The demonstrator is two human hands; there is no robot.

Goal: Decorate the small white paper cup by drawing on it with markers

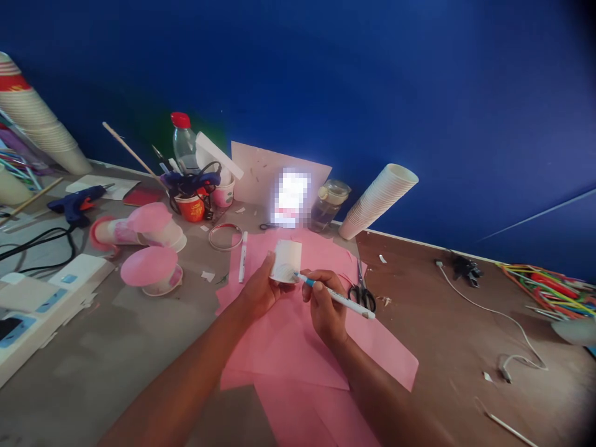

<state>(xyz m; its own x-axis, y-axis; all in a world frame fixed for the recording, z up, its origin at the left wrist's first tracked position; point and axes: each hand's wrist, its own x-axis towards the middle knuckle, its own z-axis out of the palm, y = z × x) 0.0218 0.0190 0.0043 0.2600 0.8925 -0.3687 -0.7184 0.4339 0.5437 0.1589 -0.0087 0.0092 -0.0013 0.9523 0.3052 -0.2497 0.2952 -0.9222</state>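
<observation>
A white paper cup [287,254] lies in my left hand [261,288], the fingers closed around its lower side. Faint lines show on the cup's near side. My right hand [326,304] pinches a white marker pen [347,303] with a blue band near its front, and the tip is at the cup's lower right. Whether the tip touches the cup is hard to tell. Pink paper sheets [288,347] spread under both hands. Black-handled scissors [362,297] rest on the paper right of my right hand. Another white marker [243,256] lies left of the cup.
Behind stand a lit phone [291,195], a glass jar [329,202] and a leaning cup stack [379,198]. To the left are pink-topped paper cups [149,268], a glue gun [77,203] and a power strip [51,304]. A white cable [484,307] trails at right.
</observation>
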